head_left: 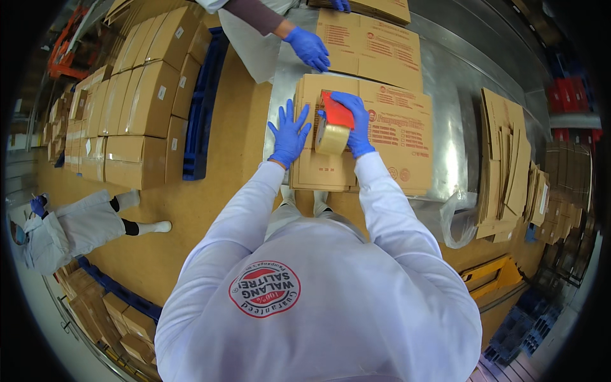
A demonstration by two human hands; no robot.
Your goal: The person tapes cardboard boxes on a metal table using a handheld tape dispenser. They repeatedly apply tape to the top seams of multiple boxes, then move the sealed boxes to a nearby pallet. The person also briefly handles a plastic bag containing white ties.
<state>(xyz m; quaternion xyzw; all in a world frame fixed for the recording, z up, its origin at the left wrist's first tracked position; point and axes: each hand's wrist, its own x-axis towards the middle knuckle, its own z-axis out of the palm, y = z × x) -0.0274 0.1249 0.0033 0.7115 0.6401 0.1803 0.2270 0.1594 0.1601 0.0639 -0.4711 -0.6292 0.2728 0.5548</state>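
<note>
My left hand [289, 135], in a blue glove, lies with its fingers spread on the left part of a flattened cardboard carton [394, 153]. The carton rests with others in a low stack on a metal table [452, 153]. A red tape dispenser [338, 113] is gripped in my right hand [356, 122], also gloved in blue. The dispenser carries a wide roll of tan tape [332, 140] and sits over the carton's middle. Whether its front edge touches the cardboard, I cannot tell.
Across the table, a co-worker's gloved hand [307, 48] reaches near another flattened carton [369, 48]. Flattened cartons [503, 159] stand at the right. Stacked closed boxes [137, 153] stand by a blue pallet [202, 114] on the left. Another person [89, 223] is at far left.
</note>
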